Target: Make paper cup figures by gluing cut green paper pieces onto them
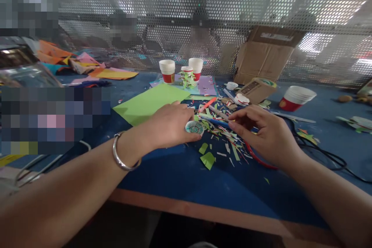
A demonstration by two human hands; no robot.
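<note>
My left hand, a metal bangle on its wrist, rests on the blue table with fingers curled round a small round paper cup or disc with a green pattern. My right hand hovers just right of it, fingers bent over a heap of paper scraps; its fingertips pinch near a blue pen, and whether they grip it is unclear. A red-handled tool, probably scissors, lies under that hand.
A green paper sheet lies behind my left hand. Paper cups, a stack of cups on its side, a small box and a cardboard box stand farther back before a perforated screen. Black cables run at right.
</note>
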